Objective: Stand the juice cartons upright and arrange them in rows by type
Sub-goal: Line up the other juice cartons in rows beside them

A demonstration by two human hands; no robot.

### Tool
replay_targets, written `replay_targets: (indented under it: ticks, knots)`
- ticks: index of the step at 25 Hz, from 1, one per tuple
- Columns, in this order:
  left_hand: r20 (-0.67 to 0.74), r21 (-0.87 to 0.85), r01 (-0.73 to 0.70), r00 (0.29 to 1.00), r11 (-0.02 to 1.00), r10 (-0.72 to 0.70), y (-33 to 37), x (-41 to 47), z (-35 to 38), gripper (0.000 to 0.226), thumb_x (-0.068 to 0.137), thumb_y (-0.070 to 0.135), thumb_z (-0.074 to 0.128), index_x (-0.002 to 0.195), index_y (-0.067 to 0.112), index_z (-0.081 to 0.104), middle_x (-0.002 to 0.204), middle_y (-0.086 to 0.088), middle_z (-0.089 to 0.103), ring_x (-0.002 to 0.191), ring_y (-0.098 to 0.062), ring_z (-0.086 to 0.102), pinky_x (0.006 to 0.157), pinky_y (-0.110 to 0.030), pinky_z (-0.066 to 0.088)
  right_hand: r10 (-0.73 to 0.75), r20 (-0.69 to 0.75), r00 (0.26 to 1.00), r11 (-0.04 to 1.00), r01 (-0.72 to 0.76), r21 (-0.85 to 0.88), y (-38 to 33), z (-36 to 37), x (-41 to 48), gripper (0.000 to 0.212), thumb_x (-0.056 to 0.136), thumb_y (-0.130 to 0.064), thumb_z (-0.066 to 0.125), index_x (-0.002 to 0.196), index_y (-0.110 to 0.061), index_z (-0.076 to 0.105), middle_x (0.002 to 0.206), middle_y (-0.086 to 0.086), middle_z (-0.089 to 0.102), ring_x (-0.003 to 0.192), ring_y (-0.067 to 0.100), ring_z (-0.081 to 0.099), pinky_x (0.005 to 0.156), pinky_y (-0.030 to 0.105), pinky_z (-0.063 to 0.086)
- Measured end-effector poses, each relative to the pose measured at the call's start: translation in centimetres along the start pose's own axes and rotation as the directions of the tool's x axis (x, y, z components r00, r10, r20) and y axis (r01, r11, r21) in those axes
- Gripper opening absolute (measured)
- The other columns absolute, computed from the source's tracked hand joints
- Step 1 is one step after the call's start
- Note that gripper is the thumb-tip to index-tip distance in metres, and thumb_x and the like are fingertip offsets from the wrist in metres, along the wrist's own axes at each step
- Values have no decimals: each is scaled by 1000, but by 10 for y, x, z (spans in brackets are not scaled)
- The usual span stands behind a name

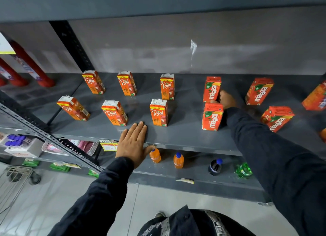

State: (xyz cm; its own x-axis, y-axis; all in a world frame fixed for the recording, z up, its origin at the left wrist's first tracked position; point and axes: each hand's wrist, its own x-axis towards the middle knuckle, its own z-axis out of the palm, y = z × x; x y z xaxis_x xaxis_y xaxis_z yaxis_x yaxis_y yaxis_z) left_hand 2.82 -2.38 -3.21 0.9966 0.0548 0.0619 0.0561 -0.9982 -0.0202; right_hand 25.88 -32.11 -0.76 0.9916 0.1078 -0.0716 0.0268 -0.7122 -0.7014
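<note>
Grey metal shelf (pixel 183 130) bears upright cartons (pixel 158 113); tiled floor (pixel 150 200) below.

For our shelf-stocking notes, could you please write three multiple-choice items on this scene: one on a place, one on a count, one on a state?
1. Where does the left hand rest?
A. on the shelf's front edge
B. on a bottle
C. on a carton

2. How many Real cartons stand on the shelf?
A. four
B. six
C. eight

3. What is the right hand doing?
A. hanging free
B. touching the rear Maaza carton
C. holding a bottle

Key: 1 A, palm flat on the edge; 2 B, two rows of three; 3 B, fingers reach its side.
</note>
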Motion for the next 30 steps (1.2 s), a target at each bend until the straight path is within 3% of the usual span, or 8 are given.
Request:
replay_targets:
  ticks: [6,8,10,12,15,18,22,30]
  knots:
    - [0,-2,-3,1000,1000,3,0,-1,0,89,82,74,18,144,11,27,153,-7,27,140,-28,23,112,-46,18,243,-45,969,951,-228,209,-5,0,-10,58,89,-49,45,130,-8,50,134,16,55,120,32,53,87,33,45]
    - [-7,-4,-6,1000,1000,6,0,-1,0,89,82,73,18,144,11,28,153,-7,28,140,-28,24,112,-46,19,232,-58,971,892,-189,411,-6,-1,-20,54,93,-39,44,138,-9,40,139,16,48,121,31,51,93,35,45]
    - [-19,-10,-10,1000,1000,10,0,-1,2,88,82,72,21,143,10,30,152,-8,31,139,-28,26,111,-47,21,190,-127,974,818,-86,568,-3,-6,-36,36,97,-16,38,133,-15,41,130,11,49,99,17,57,77,21,48]
    - [-28,-10,-14,1000,1000,14,0,-1,3,87,83,72,21,143,9,31,151,-8,32,139,-28,27,111,-48,22,196,-204,959,727,-3,686,3,-4,-60,24,96,-4,35,107,-18,51,103,7,54,69,5,56,63,14,43]
    - [-29,5,-6,1000,1000,6,-1,-1,6,88,83,73,18,144,10,29,152,-7,28,140,-26,23,112,-47,19,4,-152,988,775,93,625,17,7,-109,50,79,16,43,117,-15,46,99,1,58,87,8,59,81,19,46]
    - [-25,11,-1,1000,1000,1,-1,-1,7,90,82,73,16,144,10,28,153,-6,27,141,-26,21,113,-47,18,-155,-6,988,956,152,253,19,9,-135,68,73,-8,65,131,-31,38,108,-15,59,96,1,56,81,15,41]
    - [-22,25,0,1000,1000,0,-1,-1,7,90,81,74,14,146,12,24,154,-5,24,142,-24,18,114,-45,15,-153,-74,985,988,152,-23,9,6,-136,43,82,-17,64,122,-20,47,114,4,64,100,22,59,79,25,38]
    - [-34,-8,7,999,1000,-7,0,-3,5,89,82,73,19,146,11,24,154,-6,24,142,-25,17,114,-46,15,-75,-106,991,997,73,-26,-1,10,-136,36,86,-12,61,120,-16,49,115,8,65,103,27,60,77,26,37]
